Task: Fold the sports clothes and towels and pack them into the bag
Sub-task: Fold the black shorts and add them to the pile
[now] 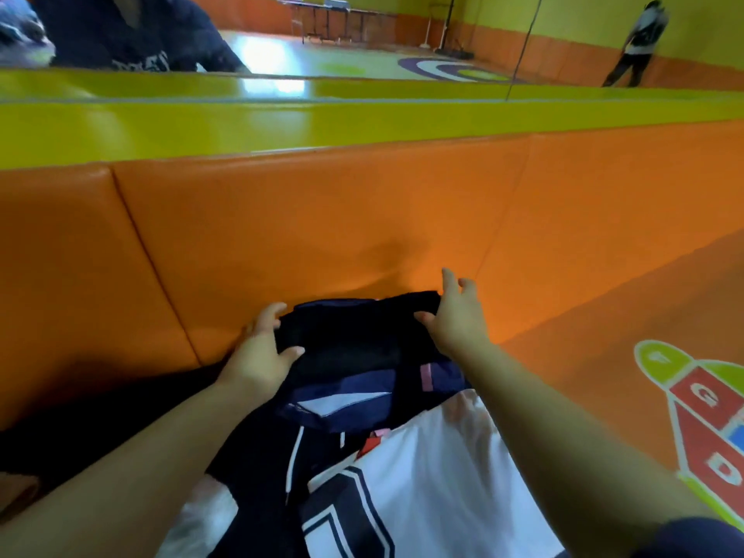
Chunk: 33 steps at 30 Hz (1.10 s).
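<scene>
The dark cloth (358,336) is bunched into a thick roll and held up between both hands, right in front of the orange wall pad (322,235). The left hand (261,352) grips its left end, thumb hooked over the near edge and fingers curled round the back. The right hand (459,316) pinches the right end, thumb pressed on the near side, while a couple of its fingertips stick up past the cloth, kinda loose.

Just under the roll and touching it sits what looks like the navy bag (362,392), with a black strap across it and a small pink patch (426,376). Can't really tell if the roll is already inside the bag's mouth or only on top of it, everything there is dark on dark.

Closer to the camera, a white jersey (443,477) with a big navy number lies spread out, and a navy top (257,457) with a white drawstring lies beside it on the left, partly under the left forearm.

The floor (604,316) is orange too, with a colourful lettered hopscotch print (704,416) off to the right. Above the wall pad runs a yellow-green ledge (362,118), then a mirror (362,34) showing a gym hall and a person (638,38) standing far off.
</scene>
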Each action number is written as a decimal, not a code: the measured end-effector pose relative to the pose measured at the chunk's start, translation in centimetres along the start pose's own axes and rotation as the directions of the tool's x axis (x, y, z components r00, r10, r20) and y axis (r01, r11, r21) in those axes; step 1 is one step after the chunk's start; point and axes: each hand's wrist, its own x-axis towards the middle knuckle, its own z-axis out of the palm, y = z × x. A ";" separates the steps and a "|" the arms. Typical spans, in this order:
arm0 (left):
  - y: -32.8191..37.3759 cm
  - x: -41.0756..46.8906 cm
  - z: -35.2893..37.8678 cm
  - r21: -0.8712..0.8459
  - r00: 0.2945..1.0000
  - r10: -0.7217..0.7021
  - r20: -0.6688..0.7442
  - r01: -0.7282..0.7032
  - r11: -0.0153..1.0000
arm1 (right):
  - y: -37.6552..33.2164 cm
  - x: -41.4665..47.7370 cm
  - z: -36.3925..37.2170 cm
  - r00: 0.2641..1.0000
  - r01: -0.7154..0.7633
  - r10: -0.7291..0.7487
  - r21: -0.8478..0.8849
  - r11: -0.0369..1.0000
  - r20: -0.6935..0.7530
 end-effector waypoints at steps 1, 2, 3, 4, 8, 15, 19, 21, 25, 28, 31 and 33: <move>-0.3 -0.4 0.5 0.095 0.998 0.064 -0.009 -0.063 0.994 | 0.0 -0.2 0.9 0.997 0.074 -0.072 -0.080 0.994 0.023; -0.7 -0.8 0.9 0.184 0.990 0.139 -0.020 -0.133 0.974 | 0.1 -0.4 2.0 0.986 0.155 -0.145 -0.146 0.977 0.079; -0.9 -1.1 1.2 0.289 0.975 0.221 -0.012 -0.208 0.934 | 0.4 -0.5 3.0 0.969 0.217 -0.187 -0.191 0.957 0.160; -0.9 -1.3 1.6 0.398 0.959 0.282 0.029 -0.270 0.877 | 0.9 -0.7 4.0 0.952 0.247 -0.195 -0.218 0.944 0.234; -0.3 -0.9 2.8 0.555 0.971 -0.011 0.239 -0.128 0.822 | 2.9 0.1 6.0 0.936 0.223 -0.166 -0.160 0.961 0.309; -0.8 -1.3 3.3 0.487 0.969 -0.097 0.227 -0.027 0.873 | 3.6 1.1 6.2 0.915 0.195 -0.136 -0.122 0.973 0.379; -0.6 -1.9 2.7 0.470 0.979 -0.009 0.202 -0.089 0.878 | 3.1 0.9 5.7 0.903 0.159 -0.097 -0.116 0.980 0.418; -0.2 -2.3 2.2 0.468 0.984 0.027 0.175 -0.108 0.877 | 2.7 0.4 4.8 0.899 0.147 -0.079 -0.127 0.981 0.430; 1.2 -3.7 1.2 0.397 0.984 0.134 0.114 -0.169 0.902 | 1.7 -2.2 1.6 0.946 0.163 -0.124 -0.108 0.981 0.300; 2.1 -5.9 1.0 0.313 0.975 0.186 0.120 -0.215 0.925 | 2.0 -5.6 -1.0 0.965 0.157 -0.170 0.082 0.984 0.201; 2.4 -8.9 1.4 0.221 0.966 0.199 0.167 -0.233 0.947 | 3.5 -10.2 -3.1 0.973 0.157 -0.185 0.196 0.968 0.135; 2.0 -10.5 2.2 0.165 0.960 0.179 0.215 -0.216 0.962 | 4.9 -13.3 -4.0 0.980 0.156 -0.178 0.218 0.963 0.086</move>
